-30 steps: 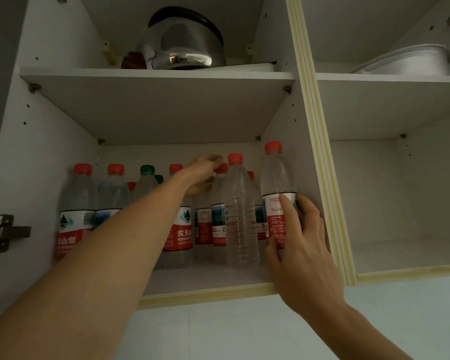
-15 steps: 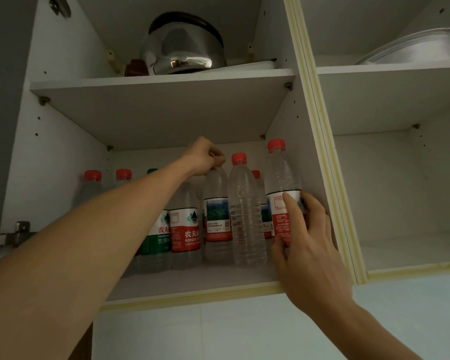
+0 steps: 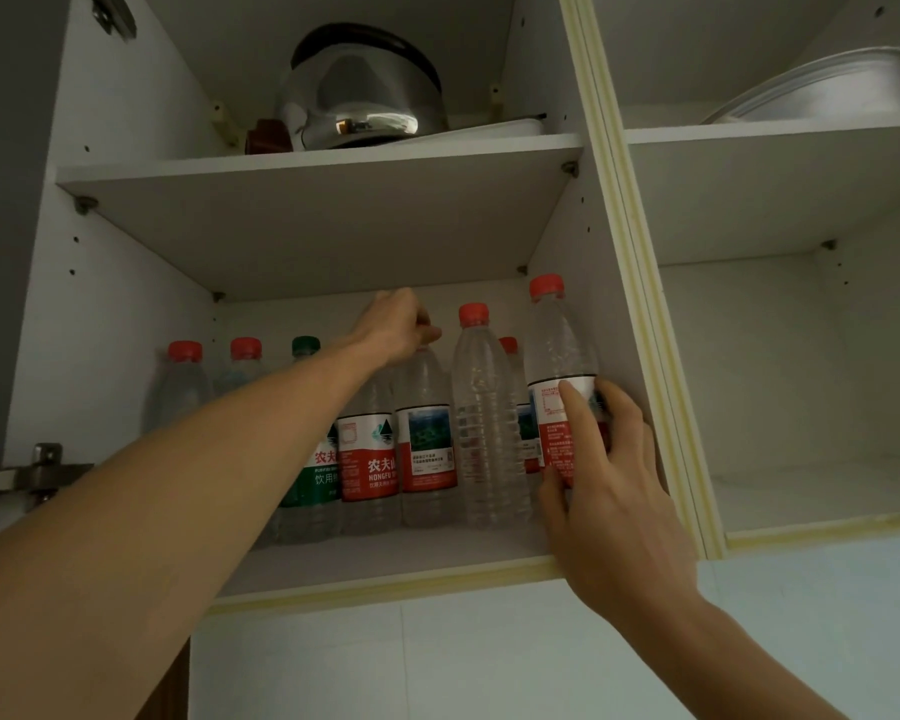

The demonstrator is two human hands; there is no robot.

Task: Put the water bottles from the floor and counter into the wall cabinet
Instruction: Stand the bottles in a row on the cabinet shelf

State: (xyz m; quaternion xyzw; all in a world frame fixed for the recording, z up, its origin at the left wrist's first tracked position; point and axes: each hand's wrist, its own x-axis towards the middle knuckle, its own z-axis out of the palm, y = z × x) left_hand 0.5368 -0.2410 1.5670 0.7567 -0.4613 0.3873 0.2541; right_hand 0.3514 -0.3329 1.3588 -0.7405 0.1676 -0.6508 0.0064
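In the wall cabinet [image 3: 126, 314], upright clear red-capped water bottles [image 3: 484, 418], mostly red-labelled.

dim, murky light with a glare spot on the steel pot [image 3: 362, 90], wide-angle bending at the edges.

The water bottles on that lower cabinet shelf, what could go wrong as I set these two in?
1. The right hand holds its bottle near the shelf's front edge; released there, it might tip out.
2. The left hand grips a bottle's top among packed neighbours; a nudge could topple the unlabelled bottle beside it.
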